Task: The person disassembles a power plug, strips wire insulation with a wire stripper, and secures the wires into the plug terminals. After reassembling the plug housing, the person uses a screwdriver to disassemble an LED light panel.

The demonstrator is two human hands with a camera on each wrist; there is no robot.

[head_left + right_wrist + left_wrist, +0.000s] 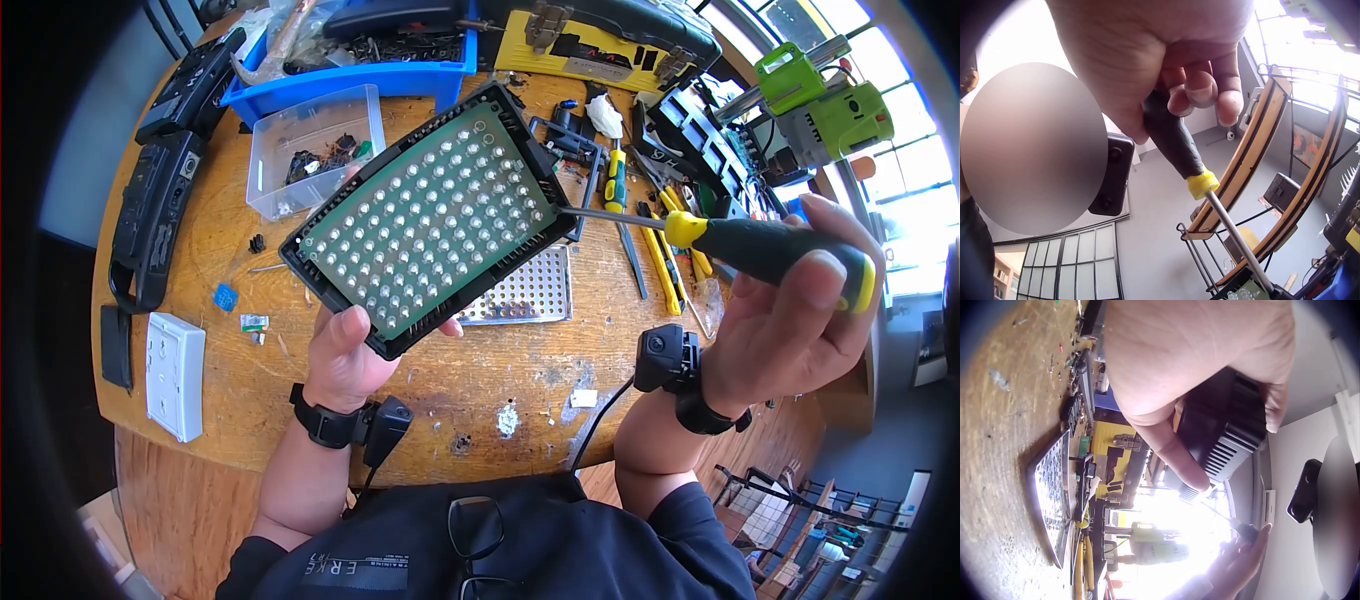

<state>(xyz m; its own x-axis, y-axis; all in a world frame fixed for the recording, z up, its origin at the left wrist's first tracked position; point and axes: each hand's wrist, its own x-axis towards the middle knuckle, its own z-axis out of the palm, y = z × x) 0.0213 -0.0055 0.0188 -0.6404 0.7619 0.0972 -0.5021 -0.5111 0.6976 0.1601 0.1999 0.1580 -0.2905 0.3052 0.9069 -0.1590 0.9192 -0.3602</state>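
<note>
A black rectangular housing with a green board (425, 225) full of clear LEDs is held up, tilted, above the bench. My left hand (345, 350) grips its lower edge, thumb in front; the left wrist view shows the fingers round the slotted black back (1216, 444). My right hand (800, 300) holds a screwdriver (770, 250) by its dark green and yellow handle. The shaft reaches the housing's right edge near a board corner; whether the tip sits in a screw cannot be told. In the right wrist view, the hand (1166, 62) wraps the handle (1175, 140).
Below the housing lies a perforated metal panel (535, 285). Behind stand a clear box (270, 165), a blue bin (400, 82) and a yellow toolbox (590, 60). Pliers and a screwdriver (616, 185) lie right, near a green drill (830, 110). A white cover (175, 375) is at left.
</note>
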